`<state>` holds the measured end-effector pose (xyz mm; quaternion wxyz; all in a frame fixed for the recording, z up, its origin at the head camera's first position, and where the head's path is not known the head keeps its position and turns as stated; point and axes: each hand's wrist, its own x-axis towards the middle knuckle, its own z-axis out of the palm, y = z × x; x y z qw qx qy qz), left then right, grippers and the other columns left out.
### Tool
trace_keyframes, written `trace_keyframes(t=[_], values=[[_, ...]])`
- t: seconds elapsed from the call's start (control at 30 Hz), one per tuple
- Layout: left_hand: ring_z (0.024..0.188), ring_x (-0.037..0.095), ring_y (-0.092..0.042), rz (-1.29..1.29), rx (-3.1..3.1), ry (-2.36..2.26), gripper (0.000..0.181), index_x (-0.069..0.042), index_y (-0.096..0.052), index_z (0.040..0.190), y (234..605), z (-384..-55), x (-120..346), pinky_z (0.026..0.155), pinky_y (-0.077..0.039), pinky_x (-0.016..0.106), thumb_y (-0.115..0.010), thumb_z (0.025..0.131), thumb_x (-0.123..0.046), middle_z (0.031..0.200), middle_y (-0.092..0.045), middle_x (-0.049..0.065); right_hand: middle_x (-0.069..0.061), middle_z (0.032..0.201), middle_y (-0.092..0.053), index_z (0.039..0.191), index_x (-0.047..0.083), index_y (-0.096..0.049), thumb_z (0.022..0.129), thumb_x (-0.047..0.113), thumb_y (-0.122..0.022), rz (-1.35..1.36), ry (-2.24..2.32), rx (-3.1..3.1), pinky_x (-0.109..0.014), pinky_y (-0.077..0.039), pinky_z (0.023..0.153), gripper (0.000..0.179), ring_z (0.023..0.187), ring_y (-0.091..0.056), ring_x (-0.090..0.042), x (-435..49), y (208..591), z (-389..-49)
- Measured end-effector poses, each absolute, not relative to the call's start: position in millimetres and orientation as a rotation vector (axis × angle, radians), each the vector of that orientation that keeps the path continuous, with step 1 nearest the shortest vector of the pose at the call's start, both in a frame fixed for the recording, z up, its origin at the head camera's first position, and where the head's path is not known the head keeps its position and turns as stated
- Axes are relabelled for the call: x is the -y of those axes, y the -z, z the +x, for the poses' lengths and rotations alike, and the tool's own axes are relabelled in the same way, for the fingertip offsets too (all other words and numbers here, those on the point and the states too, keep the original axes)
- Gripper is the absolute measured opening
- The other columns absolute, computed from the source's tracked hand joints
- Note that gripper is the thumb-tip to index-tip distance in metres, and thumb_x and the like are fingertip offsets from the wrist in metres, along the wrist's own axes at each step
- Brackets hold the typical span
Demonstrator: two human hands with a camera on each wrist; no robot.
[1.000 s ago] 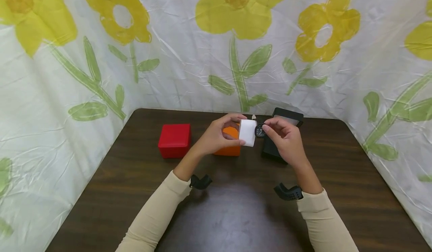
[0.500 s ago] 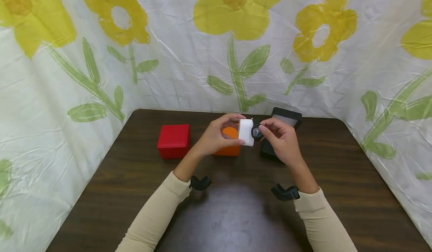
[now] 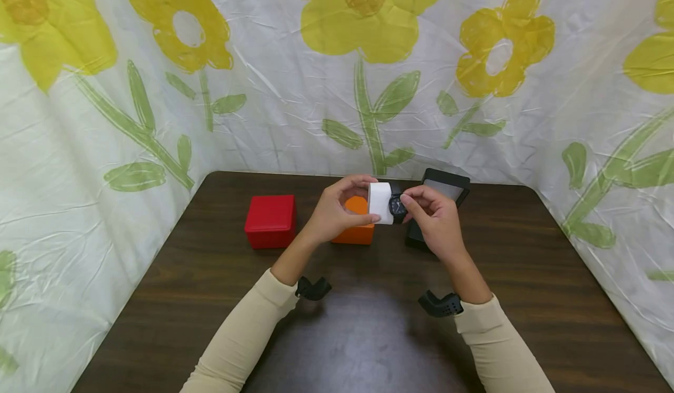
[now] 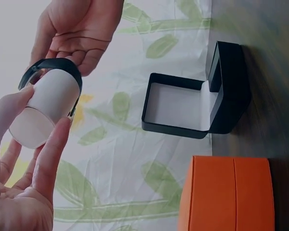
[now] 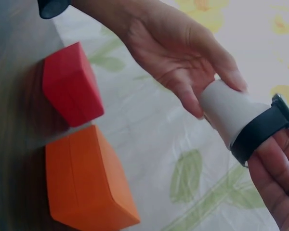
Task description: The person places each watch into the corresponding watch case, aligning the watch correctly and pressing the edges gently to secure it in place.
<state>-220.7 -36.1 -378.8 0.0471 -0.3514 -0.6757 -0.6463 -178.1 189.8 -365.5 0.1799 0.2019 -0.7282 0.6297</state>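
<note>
Held up above the table, a white watch cushion (image 3: pixel 378 203) is gripped at its left end between the thumb and fingers of my left hand (image 3: pixel 337 209). A black wristwatch (image 3: pixel 397 205) is pinched by my right hand (image 3: pixel 436 217), dial facing the head camera. In the left wrist view, the black strap (image 4: pixel 58 63) loops around the far end of the cushion (image 4: pixel 58 96). The right wrist view shows the strap (image 5: pixel 261 131) around the cushion (image 5: pixel 229 108), with right-hand fingers (image 5: pixel 279 168) beneath it.
Behind my right hand a black box (image 3: pixel 447 181) stands with its lid up; its pale inside (image 4: pixel 176 106) shows in the left wrist view. An orange box (image 3: pixel 354 234) is behind my left hand. Farther left sits a closed red box (image 3: pixel 271 220). A flowered cloth (image 3: pixel 295 118) hangs behind the table (image 3: pixel 221 299).
My right hand has moved left with the watch, whose strap has slid onto the cushion's right end. My left hand keeps its grip on the cushion and has shifted only slightly.
</note>
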Motion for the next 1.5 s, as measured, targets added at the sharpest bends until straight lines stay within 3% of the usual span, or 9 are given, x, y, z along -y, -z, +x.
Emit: trace_keyframes(t=[0.1,0.5,0.83,0.97,1.23,1.5], values=[[0.099,0.022,-0.066,-1.046,2.055,1.952,0.059,-0.007,-0.063,0.13,379.5,-220.9,36.0,0.087,-0.06,0.039,-0.087,0.076,0.001,0.122,-0.066,0.006,0.001,0.077,-0.071,0.096,-0.007,-0.069,0.098,0.004,-0.066,0.539,-1.778,2.068,-0.026,-0.059,0.062,0.012,0.061,-0.063,-0.015,-187.3,363.9,-177.4],[0.098,0.023,-0.066,-1.013,2.027,1.945,0.059,-0.007,-0.065,0.129,380.8,-221.3,36.3,0.094,-0.056,0.037,-0.088,0.076,0.001,0.119,-0.068,0.007,-0.003,0.074,-0.071,0.095,-0.006,-0.069,0.098,0.011,-0.068,0.473,-1.79,2.087,-0.028,-0.059,0.059,0.017,0.058,-0.064,-0.017,-181.0,363.1,-175.9],[0.098,0.024,-0.065,-1.001,2.047,1.984,0.058,-0.008,-0.064,0.13,374.7,-219.9,37.4,0.092,-0.057,0.038,-0.088,0.076,0.0,0.116,-0.069,0.007,-0.001,0.075,-0.07,0.097,-0.008,-0.07,0.098,0.01,-0.068,0.468,-1.812,2.018,-0.026,-0.058,0.063,0.018,0.061,-0.064,-0.016,-179.3,364.7,-173.6],[0.099,0.026,-0.065,-1.001,2.046,2.012,0.059,-0.007,-0.063,0.131,373.2,-219.9,37.3,0.095,-0.055,0.036,-0.086,0.077,0.002,0.117,-0.068,0.009,0.002,0.081,-0.07,0.105,-0.009,-0.07,0.096,0.004,-0.07,0.525,-1.809,2.063,-0.022,-0.058,0.068,0.016,0.069,-0.065,-0.013,-185.6,364.5,-172.5],[0.107,0.03,-0.063,-1.031,2.062,2.152,0.065,-0.005,-0.057,0.137,369.7,-220.7,44.0,0.093,-0.058,0.045,-0.082,0.078,0.009,0.128,-0.061,0.012,-0.002,0.098,-0.072,0.125,-0.01,-0.063,0.084,-0.014,-0.074,0.807,-1.802,2.105,-0.024,-0.059,0.082,0.042,0.087,-0.069,-0.014,-197.5,363.4,-171.0],[0.113,0.031,-0.059,-1.081,2.073,2.194,0.079,-0.005,-0.052,0.143,367.6,-219.5,45.1,0.083,-0.061,0.044,-0.082,0.074,0.015,0.133,-0.057,0.014,-0.001,0.097,-0.073,0.125,-0.01,-0.064,0.085,-0.012,-0.074,0.797,-1.784,2.071,-0.022,-0.059,0.08,0.041,0.087,-0.069,-0.013,-194.4,362.3,-170.3]])
